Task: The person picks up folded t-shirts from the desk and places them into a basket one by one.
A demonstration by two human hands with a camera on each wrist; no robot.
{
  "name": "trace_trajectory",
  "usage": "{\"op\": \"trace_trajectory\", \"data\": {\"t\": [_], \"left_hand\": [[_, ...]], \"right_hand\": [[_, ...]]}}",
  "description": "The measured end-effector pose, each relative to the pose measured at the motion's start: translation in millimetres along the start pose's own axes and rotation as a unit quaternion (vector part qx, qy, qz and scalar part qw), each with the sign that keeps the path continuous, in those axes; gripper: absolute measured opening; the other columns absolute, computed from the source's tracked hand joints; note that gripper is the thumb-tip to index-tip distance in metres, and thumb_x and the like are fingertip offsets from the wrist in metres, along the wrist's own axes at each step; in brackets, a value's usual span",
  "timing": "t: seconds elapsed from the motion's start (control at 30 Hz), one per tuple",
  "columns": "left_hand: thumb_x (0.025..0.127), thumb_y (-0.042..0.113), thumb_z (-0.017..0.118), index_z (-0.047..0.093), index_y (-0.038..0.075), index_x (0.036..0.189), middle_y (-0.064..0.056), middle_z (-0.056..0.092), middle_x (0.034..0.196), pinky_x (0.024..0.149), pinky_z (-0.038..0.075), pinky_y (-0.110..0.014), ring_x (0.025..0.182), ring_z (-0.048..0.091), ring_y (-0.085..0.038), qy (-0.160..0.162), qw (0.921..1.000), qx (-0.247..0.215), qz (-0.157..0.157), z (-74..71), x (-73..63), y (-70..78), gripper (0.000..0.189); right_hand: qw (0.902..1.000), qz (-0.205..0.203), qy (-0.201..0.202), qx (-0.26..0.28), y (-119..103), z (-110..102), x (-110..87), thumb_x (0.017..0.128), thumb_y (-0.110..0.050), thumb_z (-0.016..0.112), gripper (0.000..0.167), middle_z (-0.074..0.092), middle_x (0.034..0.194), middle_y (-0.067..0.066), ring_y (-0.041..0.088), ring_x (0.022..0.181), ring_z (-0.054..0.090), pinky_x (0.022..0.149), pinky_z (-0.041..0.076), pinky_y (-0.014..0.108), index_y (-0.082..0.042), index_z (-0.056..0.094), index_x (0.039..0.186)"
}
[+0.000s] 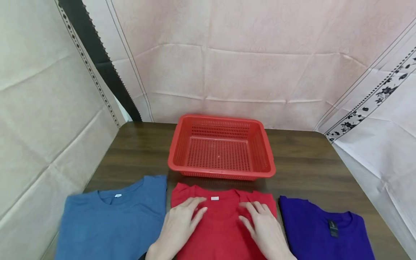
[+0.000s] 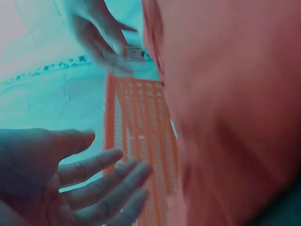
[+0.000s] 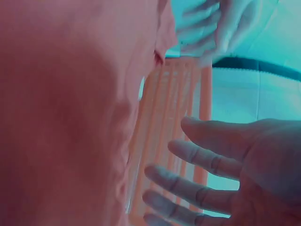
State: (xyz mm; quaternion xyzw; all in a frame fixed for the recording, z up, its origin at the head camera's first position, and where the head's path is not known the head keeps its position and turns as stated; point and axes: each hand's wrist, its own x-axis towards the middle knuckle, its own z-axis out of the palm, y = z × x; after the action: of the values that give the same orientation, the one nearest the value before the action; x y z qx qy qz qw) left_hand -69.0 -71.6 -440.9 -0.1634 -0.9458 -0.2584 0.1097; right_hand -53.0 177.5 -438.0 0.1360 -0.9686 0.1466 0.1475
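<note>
In the head view a folded red T-shirt (image 1: pixel 221 227) lies flat at the front middle, its neck label toward the back. My left hand (image 1: pixel 182 224) is over its left side and my right hand (image 1: pixel 264 225) over its right side, fingers spread and loosely bent. Both wrist views show the left hand (image 2: pixel 89 183) and right hand (image 3: pixel 211 169) with fingers apart and nothing gripped. Whether the fingertips touch the cloth is hard to tell. A folded blue T-shirt (image 1: pixel 113 224) lies left of the red one, a folded purple T-shirt (image 1: pixel 321 231) to its right.
Behind the red T-shirt stands a red plastic basket (image 1: pixel 217 155) with slotted walls and nothing inside. Everything rests on a dark wooden table (image 1: pixel 299 155). Pale patterned cloth (image 1: pixel 253 72) hangs at the back and along both sides.
</note>
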Motion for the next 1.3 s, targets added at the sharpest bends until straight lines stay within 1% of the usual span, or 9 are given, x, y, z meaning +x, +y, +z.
{"op": "trace_trajectory", "data": {"t": [0.17, 0.33, 0.47, 0.53, 0.7, 0.87, 1.0, 1.17, 1.3], "left_hand": [[0.091, 0.032, 0.076, 0.074, 0.027, 0.092, 0.017, 0.063, 0.070, 0.045, 0.041, -0.026, 0.054, 0.052, -0.003, 0.031, 0.9961, 0.026, -0.079, -13.3, -8.2, -21.4, 0.005], [0.094, 0.027, 0.074, 0.072, 0.023, 0.087, 0.014, 0.059, 0.065, 0.047, 0.043, -0.031, 0.055, 0.052, -0.006, -0.002, 0.9881, 0.016, -0.153, -29.6, -17.5, -49.3, 0.008], [0.096, 0.026, 0.070, 0.075, 0.015, 0.095, 0.012, 0.067, 0.076, 0.058, 0.052, -0.033, 0.063, 0.060, -0.004, -0.077, 0.9779, -0.038, -0.191, -30.8, -23.2, -65.5, 0.012], [0.098, 0.030, 0.068, 0.075, 0.010, 0.102, 0.010, 0.070, 0.078, 0.064, 0.055, -0.034, 0.065, 0.064, -0.005, -0.116, 0.9648, -0.100, -0.214, -27.3, -22.9, -69.1, 0.022], [0.101, 0.038, 0.061, 0.064, -0.010, 0.122, -0.010, 0.076, 0.095, 0.070, 0.061, -0.034, 0.082, 0.074, -0.019, -0.167, 0.9037, -0.297, -0.260, -14.3, -17.1, -70.1, 0.052], [0.104, 0.039, 0.056, 0.058, -0.013, 0.124, -0.015, 0.075, 0.105, 0.079, 0.061, -0.036, 0.096, 0.073, -0.021, -0.219, 0.8213, -0.447, -0.278, -3.7, -13.4, -67.6, 0.056], [0.104, 0.036, 0.057, 0.058, -0.011, 0.126, -0.013, 0.075, 0.108, 0.086, 0.060, -0.036, 0.099, 0.072, -0.019, -0.248, 0.7559, -0.538, -0.279, 6.2, -13.9, -60.9, 0.051], [0.100, 0.029, 0.065, 0.050, -0.005, 0.137, -0.008, 0.068, 0.123, 0.093, 0.056, -0.038, 0.107, 0.068, -0.021, -0.268, 0.7128, -0.587, -0.274, 20.2, -17.3, -50.4, 0.052], [0.099, 0.023, 0.066, 0.045, -0.003, 0.139, -0.008, 0.064, 0.125, 0.096, 0.055, -0.040, 0.108, 0.065, -0.020, -0.285, 0.6845, -0.610, -0.279, 28.9, -22.1, -46.5, 0.052]], "right_hand": [[0.9972, 0.074, 0.003, 0.004, 26, -11, -11.4, 0.085, -0.025, 0.082, 0.021, 0.055, 0.071, -0.014, 0.012, 0.064, 0.058, 0.054, 0.047, 0.034, -0.025, 0.062, 0.083], [0.9781, 0.187, -0.089, 0.014, 63, -24, -20.9, 0.096, -0.034, 0.070, 0.021, 0.052, 0.063, -0.008, 0.013, 0.055, 0.049, 0.050, 0.042, 0.038, -0.018, 0.065, 0.084], [0.9480, 0.254, -0.163, 0.101, 86, -22, -23.4, 0.100, -0.039, 0.063, 0.034, 0.065, 0.067, -0.006, 0.014, 0.054, 0.060, 0.057, 0.052, 0.040, -0.006, 0.072, 0.101], [0.9172, 0.288, -0.190, 0.199, 94, -17, -22.5, 0.102, -0.041, 0.060, 0.046, 0.069, 0.072, -0.003, 0.016, 0.058, 0.066, 0.060, 0.057, 0.039, 0.002, 0.071, 0.113], [0.8259, 0.321, -0.241, 0.396, 105, -5, -16.3, 0.104, -0.045, 0.054, 0.058, 0.073, 0.084, 0.006, 0.021, 0.073, 0.073, 0.066, 0.062, 0.038, 0.011, 0.065, 0.117], [0.7785, 0.309, -0.287, 0.465, 104, 3, -11.0, 0.104, -0.047, 0.053, 0.049, 0.073, 0.079, 0.002, 0.015, 0.075, 0.072, 0.069, 0.061, 0.033, -0.002, 0.068, 0.094], [0.7493, 0.306, -0.294, 0.509, 98, 11, -10.7, 0.102, -0.042, 0.059, 0.039, 0.073, 0.082, 0.000, 0.013, 0.078, 0.072, 0.070, 0.059, 0.030, -0.004, 0.067, 0.097], [0.7145, 0.295, -0.295, 0.561, 86, 21, -15.7, 0.100, -0.030, 0.066, 0.046, 0.070, 0.114, 0.004, 0.019, 0.102, 0.068, 0.086, 0.055, 0.034, 0.002, 0.052, 0.130], [0.6868, 0.288, -0.304, 0.594, 79, 26, -20.6, 0.099, -0.023, 0.068, 0.055, 0.066, 0.122, 0.005, 0.021, 0.109, 0.066, 0.091, 0.054, 0.037, 0.002, 0.040, 0.139]]}}
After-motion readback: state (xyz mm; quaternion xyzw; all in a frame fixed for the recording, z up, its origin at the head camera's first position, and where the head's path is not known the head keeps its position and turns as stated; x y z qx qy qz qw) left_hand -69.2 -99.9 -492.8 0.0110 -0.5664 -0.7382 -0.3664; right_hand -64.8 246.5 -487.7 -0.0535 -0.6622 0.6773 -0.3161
